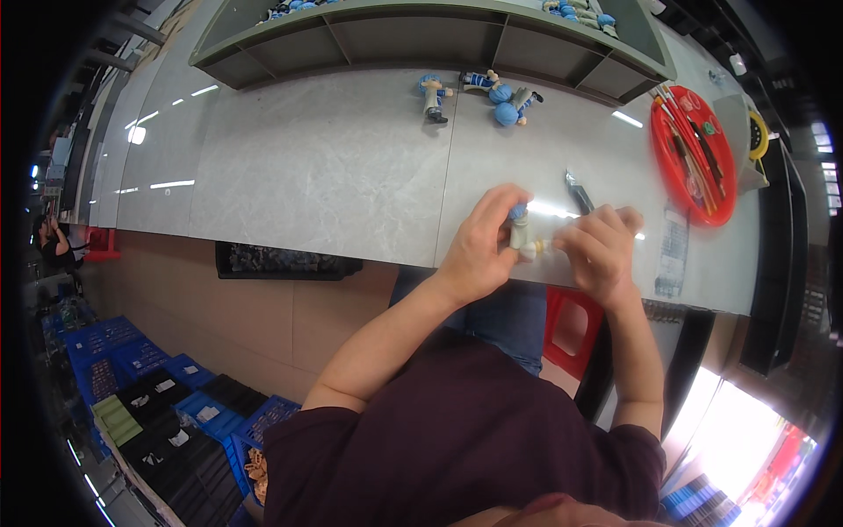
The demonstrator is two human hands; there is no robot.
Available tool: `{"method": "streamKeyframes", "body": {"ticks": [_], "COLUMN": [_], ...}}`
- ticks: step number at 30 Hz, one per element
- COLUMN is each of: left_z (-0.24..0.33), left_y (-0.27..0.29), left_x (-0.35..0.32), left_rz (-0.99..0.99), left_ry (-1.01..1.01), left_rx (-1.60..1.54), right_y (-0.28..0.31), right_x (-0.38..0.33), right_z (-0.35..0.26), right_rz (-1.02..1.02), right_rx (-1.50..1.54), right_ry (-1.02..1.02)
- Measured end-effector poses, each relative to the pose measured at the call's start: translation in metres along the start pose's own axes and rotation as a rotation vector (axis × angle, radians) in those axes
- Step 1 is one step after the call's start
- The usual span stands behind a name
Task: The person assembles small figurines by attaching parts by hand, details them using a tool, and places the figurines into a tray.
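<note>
Table (325,167): pale grey slab with glossy surface.
Divided bin (421,39): grey-green, at far edge.
Tray (725,212): red oval, holds brushes.
Left hand (479,250): grasping held figure.
Right hand (601,250): fingers curled beside held figure's lower end; grip cannot be determined.
Loose figures (434,98): three, lying near bin.
Held figure (521,230): blue head, pale body; above table's near edge.
Knife (580,195): on table, just beyond right hand.

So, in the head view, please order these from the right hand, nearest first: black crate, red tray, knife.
1. Knife, just beyond the right hand.
2. Red tray, farther right.
3. Black crate, well to the left, past the table's near edge.
</note>
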State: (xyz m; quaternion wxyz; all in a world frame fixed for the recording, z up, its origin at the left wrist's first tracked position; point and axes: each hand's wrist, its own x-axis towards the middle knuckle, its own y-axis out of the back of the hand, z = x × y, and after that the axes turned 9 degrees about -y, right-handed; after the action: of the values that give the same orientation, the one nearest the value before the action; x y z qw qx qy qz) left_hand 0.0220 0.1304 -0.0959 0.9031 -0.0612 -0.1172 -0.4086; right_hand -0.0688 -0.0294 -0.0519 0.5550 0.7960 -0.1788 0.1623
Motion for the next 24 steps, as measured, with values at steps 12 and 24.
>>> {"method": "streamKeyframes", "body": {"ticks": [12,24], "left_z": [0.003,0.001], "left_y": [-0.001,0.002], "left_x": [0.001,0.0], "left_rz": [-0.017,-0.002], "left_ry": [-0.007,-0.01], "left_rx": [0.046,0.012], "right_y": [0.002,0.001], "right_x": [-0.007,-0.004], "right_z": [0.008,0.004], "right_rz": [0.032,0.062], "right_rx": [0.005,-0.042], "right_ry": [-0.045,-0.044]}}
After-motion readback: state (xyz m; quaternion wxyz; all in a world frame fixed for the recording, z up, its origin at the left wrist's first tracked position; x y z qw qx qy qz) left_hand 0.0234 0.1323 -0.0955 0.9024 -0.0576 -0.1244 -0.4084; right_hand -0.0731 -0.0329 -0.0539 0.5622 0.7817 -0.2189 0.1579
